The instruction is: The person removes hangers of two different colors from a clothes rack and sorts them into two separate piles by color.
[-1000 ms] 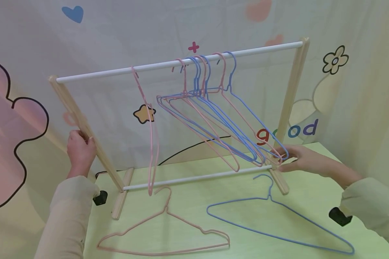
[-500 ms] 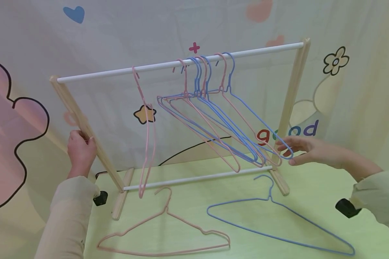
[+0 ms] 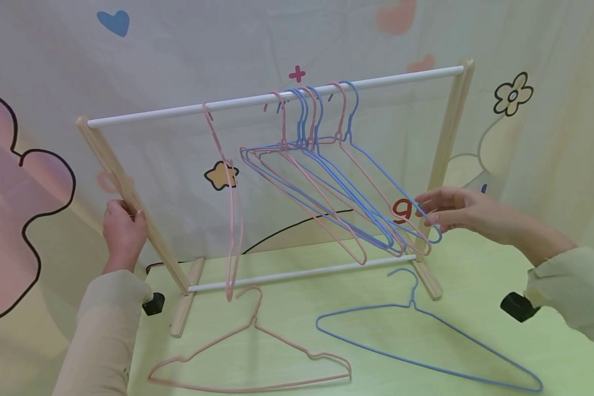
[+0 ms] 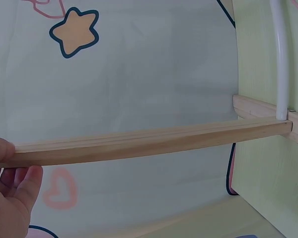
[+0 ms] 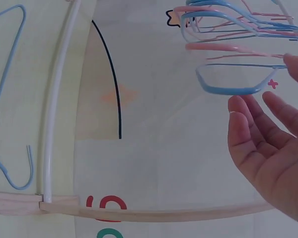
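Note:
My left hand grips the left wooden post of a hanger rack, its fingers wrapped round the wood; the left wrist view shows the same post level between thumb and fingers. At the other side my right hand is at the lower corner of the rightmost blue hanger, with loosely bent fingers. In the right wrist view the end of this blue hanger lies between thumb and fingertips, which are spread apart. A pink hanger hangs just left of it on the white top rail.
Several pink and blue hangers crowd the rail's middle. A lone pink hanger hangs farther left, turned edge-on. On the pale green table lie a pink hanger and a blue hanger. A printed curtain stands behind.
My right hand first drew back to the right, then rose and came in toward the rightmost blue hanger, whose end swung out and back. The lone pink hanger sways. My left hand stays put.

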`<state>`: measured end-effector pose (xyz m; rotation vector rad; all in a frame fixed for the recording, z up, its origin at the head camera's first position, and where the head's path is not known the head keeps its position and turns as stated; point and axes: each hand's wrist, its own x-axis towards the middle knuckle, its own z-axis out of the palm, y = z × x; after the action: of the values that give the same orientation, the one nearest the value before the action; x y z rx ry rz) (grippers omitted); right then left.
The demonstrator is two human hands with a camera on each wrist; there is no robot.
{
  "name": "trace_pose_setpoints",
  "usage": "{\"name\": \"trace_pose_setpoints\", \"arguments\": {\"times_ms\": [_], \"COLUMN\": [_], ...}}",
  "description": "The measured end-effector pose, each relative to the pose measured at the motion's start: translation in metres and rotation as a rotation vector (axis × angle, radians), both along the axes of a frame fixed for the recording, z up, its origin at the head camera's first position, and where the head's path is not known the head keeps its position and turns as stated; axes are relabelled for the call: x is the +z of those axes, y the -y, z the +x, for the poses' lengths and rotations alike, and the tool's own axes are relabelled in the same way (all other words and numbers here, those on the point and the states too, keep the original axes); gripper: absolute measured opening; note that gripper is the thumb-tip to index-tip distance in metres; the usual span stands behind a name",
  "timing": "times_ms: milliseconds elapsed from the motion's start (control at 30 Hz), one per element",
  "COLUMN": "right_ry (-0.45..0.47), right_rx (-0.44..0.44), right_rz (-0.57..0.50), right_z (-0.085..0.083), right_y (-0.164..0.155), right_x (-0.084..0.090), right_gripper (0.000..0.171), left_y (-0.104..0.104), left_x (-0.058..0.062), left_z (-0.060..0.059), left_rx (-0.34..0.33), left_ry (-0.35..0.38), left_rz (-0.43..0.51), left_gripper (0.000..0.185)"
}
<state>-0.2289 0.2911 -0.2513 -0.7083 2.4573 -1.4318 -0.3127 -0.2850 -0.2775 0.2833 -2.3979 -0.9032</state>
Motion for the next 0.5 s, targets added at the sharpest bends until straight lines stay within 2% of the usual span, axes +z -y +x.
{"name": "trace_pose_setpoints", "arguments": {"times_ms": [267,500], "right_ry": [0.065,0.088], "right_rx": [-0.105,-0.091], "right_rz": [-0.024,0.014], "right_z": [-0.014,-0.024], "right_y": [0.018,0.026], "right_x": [0.011,0.021], "right_gripper": [0.026,0.022], "left_y": [0.000,-0.002], "left_x": [-0.001,0.001], "left_z": [0.000,0.002], "left_rx": [-0.001,0.010], "left_ry": [-0.001,-0.020], "left_rz": [0.012,0.011], "left_gripper": [0.033,0.031]}}
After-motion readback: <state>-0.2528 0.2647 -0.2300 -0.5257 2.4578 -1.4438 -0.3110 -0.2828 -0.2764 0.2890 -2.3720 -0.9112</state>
